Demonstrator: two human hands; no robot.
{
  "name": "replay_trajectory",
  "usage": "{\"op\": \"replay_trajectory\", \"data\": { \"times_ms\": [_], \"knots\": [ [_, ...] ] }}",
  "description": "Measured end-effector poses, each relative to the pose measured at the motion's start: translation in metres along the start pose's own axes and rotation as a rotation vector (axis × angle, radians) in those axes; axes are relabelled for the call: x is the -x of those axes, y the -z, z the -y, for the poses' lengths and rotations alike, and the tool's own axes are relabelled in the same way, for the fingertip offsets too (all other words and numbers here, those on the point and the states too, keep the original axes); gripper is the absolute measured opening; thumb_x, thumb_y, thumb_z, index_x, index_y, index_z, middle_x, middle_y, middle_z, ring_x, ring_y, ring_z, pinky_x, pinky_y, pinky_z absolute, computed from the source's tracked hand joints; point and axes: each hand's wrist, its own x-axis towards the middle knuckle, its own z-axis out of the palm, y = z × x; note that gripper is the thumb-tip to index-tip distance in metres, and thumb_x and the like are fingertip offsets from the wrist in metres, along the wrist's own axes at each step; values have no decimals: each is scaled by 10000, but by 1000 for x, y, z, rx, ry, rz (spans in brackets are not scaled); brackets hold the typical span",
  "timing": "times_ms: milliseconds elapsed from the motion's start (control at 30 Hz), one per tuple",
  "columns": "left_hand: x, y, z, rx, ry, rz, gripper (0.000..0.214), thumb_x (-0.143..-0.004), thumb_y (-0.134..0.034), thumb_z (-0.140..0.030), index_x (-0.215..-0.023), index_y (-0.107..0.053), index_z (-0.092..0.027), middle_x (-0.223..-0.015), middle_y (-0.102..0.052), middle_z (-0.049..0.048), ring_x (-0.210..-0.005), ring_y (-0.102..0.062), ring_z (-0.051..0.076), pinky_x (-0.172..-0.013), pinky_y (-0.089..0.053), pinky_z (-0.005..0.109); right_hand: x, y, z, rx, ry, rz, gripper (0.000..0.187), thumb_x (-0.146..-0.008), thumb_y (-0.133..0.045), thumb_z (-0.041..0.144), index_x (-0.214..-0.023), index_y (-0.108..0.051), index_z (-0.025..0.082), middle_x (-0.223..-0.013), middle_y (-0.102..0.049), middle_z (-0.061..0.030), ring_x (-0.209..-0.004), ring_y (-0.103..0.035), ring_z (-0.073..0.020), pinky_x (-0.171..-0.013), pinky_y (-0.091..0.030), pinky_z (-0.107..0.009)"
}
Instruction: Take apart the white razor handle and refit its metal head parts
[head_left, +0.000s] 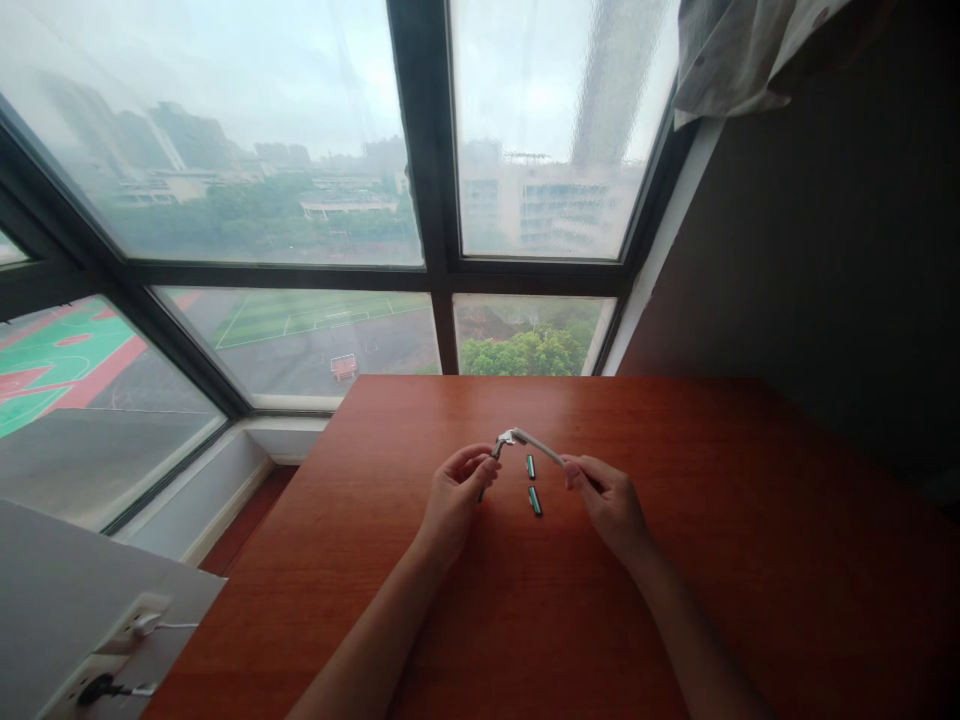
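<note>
My left hand (pixel 456 492) is closed around the dark handle of a razor (pixel 498 446), whose silvery head end points up and to the right. Between the thumb and fingers of my right hand (pixel 609 500) is a slim toothbrush (pixel 541 447), pale along its shaft. Its head end meets the razor's head, and they seem to touch. Two razor cartridges, dark with a green strip, lie on the table between my hands: an upper cartridge (pixel 531 467) and a lower cartridge (pixel 535 501). Fingers cover part of both handles.
The reddish-brown wooden table (pixel 480 620) reaches to the framed window (pixel 439 270). A dark wall (pixel 810 240) rises on the right, with cloth (pixel 735 60) hanging above. Sockets with plugs (pixel 101 688) sit low on the left.
</note>
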Motion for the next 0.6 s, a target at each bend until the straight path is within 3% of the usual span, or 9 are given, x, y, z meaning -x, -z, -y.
{"op": "replay_trajectory", "data": {
  "times_ms": [600],
  "knots": [
    [2, -1, 0, 0, -3, 35, 316, -639, -807, -323, -893, -695, -174, -723, -682, 29, -648, -575, 124, -633, -424, 237, 0, -2, 3, -15, -2, -8, 332, -916, -478, 402, -838, -703, 170, -670, -600, -18, -672, -583, -174, -637, -440, -254]
  ]
}}
